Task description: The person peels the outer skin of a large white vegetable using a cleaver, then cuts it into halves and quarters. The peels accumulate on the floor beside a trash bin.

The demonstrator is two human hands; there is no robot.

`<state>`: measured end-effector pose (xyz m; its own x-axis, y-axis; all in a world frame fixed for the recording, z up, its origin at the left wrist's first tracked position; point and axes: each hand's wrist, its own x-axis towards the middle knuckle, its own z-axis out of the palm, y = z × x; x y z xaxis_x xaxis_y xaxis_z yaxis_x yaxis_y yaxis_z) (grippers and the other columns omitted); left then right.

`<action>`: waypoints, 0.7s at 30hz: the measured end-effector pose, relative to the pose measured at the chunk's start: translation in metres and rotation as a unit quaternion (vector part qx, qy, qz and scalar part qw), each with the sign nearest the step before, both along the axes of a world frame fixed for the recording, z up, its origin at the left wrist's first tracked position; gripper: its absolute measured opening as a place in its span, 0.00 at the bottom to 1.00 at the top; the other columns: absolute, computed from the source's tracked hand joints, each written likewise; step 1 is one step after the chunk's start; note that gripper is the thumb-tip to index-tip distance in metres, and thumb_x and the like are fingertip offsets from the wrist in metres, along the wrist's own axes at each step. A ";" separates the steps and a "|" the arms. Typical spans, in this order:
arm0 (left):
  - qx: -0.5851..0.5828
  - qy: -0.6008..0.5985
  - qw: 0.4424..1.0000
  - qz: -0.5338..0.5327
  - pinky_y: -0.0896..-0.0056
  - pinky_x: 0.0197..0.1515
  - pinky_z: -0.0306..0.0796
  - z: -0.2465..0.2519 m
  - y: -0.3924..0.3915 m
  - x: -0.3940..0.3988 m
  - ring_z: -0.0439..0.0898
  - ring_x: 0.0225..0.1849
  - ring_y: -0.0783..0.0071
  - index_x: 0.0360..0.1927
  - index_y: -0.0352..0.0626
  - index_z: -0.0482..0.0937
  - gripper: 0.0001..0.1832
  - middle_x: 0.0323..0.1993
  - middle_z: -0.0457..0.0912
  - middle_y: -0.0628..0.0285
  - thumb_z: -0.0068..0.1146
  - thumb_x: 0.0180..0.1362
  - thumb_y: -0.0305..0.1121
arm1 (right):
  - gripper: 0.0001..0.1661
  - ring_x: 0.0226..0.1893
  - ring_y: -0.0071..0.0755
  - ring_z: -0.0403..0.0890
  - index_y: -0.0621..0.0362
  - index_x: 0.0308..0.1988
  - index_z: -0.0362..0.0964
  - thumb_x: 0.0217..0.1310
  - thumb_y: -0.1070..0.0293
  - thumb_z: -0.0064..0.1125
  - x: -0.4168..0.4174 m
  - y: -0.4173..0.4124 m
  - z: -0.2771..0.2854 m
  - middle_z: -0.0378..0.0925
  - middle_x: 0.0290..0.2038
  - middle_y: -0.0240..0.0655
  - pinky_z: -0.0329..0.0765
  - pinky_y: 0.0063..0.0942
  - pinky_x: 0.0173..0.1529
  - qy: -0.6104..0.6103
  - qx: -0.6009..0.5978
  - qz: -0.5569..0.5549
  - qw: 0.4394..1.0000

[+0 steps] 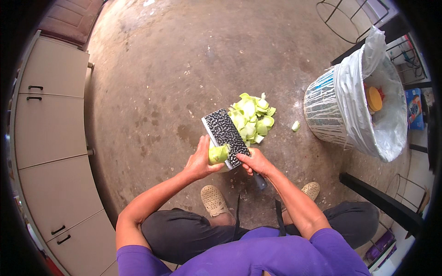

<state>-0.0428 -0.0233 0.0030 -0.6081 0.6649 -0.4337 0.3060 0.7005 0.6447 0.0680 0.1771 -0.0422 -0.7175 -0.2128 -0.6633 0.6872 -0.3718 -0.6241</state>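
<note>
My left hand (202, 161) grips a pale green vegetable (218, 154), whose exact kind I cannot tell. Closed around the dark handle and the near end of the blade, my right hand (256, 162) holds a cleaver (226, 132) with a black and silver patterned blade. The blade lies against or just over the vegetable's right side and hides part of it. Beyond the blade, a heap of light green peelings (253, 115) lies on the concrete floor. One small pale piece (296, 126) rests apart from the heap, to its right.
A paint-streaked bin (323, 103) lined with a whitish plastic bag stands at the right, with a yellow round object (374, 99) inside. Beige cabinets (51, 127) line the left side. A black bar (380, 201) juts in at lower right. My feet in tan clogs (213, 200) are below my hands.
</note>
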 end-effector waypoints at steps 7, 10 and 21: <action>-0.038 0.103 0.994 0.005 0.53 0.59 0.66 -0.025 -0.012 0.009 0.60 0.65 0.41 0.67 0.33 0.44 0.54 0.67 0.48 0.35 0.65 0.48 0.51 | 0.16 0.10 0.17 0.63 0.56 0.31 0.66 0.63 0.55 0.57 0.010 -0.016 -0.002 0.66 0.15 0.25 0.63 0.20 0.14 0.016 0.010 -0.093 0.995; -0.035 0.026 0.999 -0.031 0.54 0.60 0.66 0.005 0.010 -0.017 0.62 0.63 0.40 0.67 0.31 0.44 0.52 0.67 0.48 0.35 0.63 0.50 0.49 | 0.15 0.10 0.18 0.63 0.57 0.32 0.65 0.63 0.58 0.57 0.014 -0.037 0.003 0.66 0.16 0.27 0.63 0.21 0.14 -0.004 -0.025 -0.202 0.979; -0.026 0.083 0.996 0.001 0.55 0.61 0.65 0.004 0.014 -0.010 0.64 0.62 0.40 0.68 0.38 0.44 0.50 0.67 0.52 0.36 0.63 0.48 0.42 | 0.14 0.12 0.16 0.65 0.58 0.33 0.67 0.62 0.59 0.57 0.004 -0.006 0.016 0.66 0.15 0.24 0.63 0.19 0.15 0.065 0.123 -0.116 0.983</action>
<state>-0.0526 -0.0090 0.0069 -0.6755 0.6425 -0.3618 0.4034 0.7327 0.5481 0.0720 0.1711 -0.0263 -0.8099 0.1228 -0.5735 0.5097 -0.3364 -0.7919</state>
